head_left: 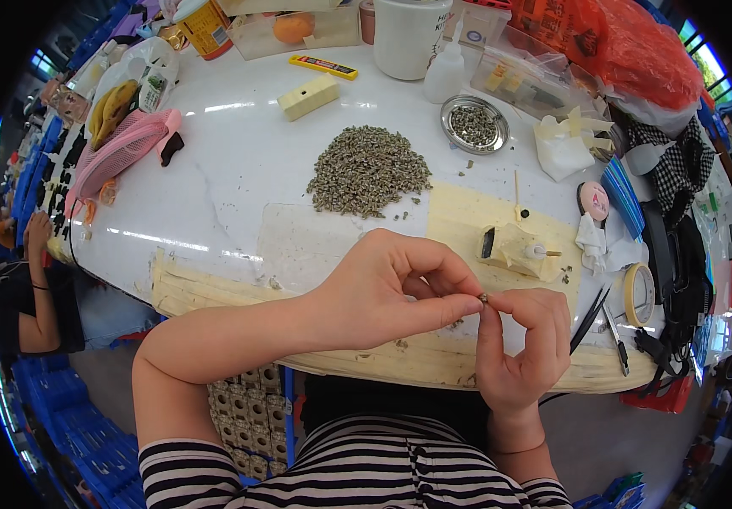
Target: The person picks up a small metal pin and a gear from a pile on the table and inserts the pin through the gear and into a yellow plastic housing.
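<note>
Fingertip to fingertip, my left hand and my right hand meet over the near edge of the table. Both are closed in a pinch on one tiny metal part; its exact kind is too small to tell. Beyond my left hand lies a large heap of similar small metal parts. More of them sit in a round metal dish farther right. Just past my right hand stands a small cream-coloured block fixture with a dark end and a pin sticking out.
A cream block and a yellow blade case lie behind the heap. To the right are a tape roll, a utility knife and a white squeeze bottle. A pink mesh pouch lies left. Another person sits at far left.
</note>
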The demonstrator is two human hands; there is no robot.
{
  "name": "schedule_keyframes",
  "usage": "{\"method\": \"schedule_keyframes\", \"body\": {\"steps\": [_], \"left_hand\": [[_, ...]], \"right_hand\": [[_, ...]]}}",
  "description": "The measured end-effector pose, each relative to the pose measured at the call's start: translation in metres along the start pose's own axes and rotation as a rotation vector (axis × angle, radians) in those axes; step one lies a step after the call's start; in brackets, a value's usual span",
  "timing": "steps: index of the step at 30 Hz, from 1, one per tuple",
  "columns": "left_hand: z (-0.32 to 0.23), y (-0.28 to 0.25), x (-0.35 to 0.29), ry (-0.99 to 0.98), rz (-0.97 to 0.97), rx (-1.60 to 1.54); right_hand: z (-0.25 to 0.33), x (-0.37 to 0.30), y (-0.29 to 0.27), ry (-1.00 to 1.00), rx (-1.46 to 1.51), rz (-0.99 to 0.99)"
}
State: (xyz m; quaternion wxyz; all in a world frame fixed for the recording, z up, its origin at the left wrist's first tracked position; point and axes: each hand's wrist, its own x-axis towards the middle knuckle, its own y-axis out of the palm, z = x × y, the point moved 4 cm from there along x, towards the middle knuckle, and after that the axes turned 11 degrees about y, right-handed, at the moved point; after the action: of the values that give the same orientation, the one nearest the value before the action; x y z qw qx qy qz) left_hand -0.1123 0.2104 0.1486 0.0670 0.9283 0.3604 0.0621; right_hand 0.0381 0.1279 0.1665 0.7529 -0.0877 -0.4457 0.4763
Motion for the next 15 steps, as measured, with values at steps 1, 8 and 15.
{"method": "schedule_keyframes", "body": {"steps": [1, 8, 15], "left_hand": [[-0.0008, 0.0001, 0.0000, -0.001, -0.003, -0.009], [-0.0027, -0.0015, -0.0008, 0.025, -0.042, -0.009], [-0.0013, -0.0008, -0.0002, -0.012, 0.006, 0.039]], "right_hand": [[0.0001, 0.0000, 0.0000, -0.001, -0.001, 0.000], [0.0026, -0.0010, 0.0010, 0.013, 0.010, 0.007], [0.0030, -0.0015, 0.0014, 0.031, 0.014, 0.005]]}}
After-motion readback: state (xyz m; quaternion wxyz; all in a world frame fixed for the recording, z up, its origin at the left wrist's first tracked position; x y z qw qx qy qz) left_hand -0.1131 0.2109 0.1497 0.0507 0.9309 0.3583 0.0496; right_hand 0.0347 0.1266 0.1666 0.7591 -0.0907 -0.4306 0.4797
